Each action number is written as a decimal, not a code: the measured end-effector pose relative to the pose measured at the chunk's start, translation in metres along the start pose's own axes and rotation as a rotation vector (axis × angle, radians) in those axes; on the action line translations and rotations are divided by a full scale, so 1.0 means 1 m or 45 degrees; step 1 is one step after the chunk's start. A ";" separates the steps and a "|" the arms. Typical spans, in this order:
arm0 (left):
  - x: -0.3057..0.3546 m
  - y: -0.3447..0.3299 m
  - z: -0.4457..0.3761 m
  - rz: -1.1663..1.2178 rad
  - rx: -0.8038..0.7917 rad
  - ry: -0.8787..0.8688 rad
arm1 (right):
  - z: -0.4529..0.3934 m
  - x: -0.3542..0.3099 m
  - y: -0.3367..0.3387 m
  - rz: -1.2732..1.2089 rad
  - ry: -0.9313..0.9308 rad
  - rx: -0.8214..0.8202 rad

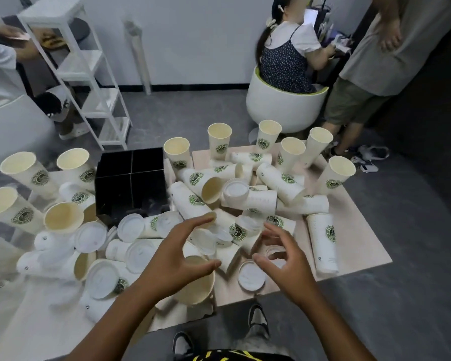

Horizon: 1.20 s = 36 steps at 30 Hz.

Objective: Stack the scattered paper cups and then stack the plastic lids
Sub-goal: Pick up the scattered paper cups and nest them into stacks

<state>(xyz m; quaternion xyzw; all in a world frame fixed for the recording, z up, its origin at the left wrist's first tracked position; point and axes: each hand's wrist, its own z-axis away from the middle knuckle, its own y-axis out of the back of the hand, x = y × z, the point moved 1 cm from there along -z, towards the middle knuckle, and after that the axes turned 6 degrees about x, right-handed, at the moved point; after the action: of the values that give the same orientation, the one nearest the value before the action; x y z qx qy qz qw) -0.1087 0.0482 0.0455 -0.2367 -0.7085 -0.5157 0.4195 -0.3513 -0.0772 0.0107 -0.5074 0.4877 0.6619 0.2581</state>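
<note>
A low, pale pinkish-beige desk (359,230) fills the middle of the view, its right edge running from one o'clock down to four o'clock with bare grey floor (401,295) beyond it and along the near edge at six o'clock. Scattered white paper cups with green round logos (285,182) cover most of the desk: some stand upright along the far edge from eleven to two o'clock, many lie tipped and piled across the centre, and one lies alone near the right edge at three o'clock. A black square divided box (132,181) sits at ten o'clock among upright cups. White round plastic lids (251,276) lie loose among the cups, several from eight o'clock to the centre and one flat on the desk near the front edge at five o'clock. The left hand (179,254) hovers over an open cup mouth, fingers spread and curved, holding nothing. The right hand (284,259) hovers just beside it, fingers loosely apart, also gripping nothing.
</note>
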 end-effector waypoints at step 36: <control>0.040 -0.232 -0.257 -0.804 -0.560 -0.369 | -0.105 0.179 0.163 0.074 -0.500 0.209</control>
<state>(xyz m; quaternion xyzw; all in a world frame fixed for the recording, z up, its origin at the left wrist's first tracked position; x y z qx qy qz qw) -0.2185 -0.2774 -0.0142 -0.1619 -0.6709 -0.7196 0.0758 -0.5063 -0.2640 -0.0926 -0.3318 0.4946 0.7133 0.3694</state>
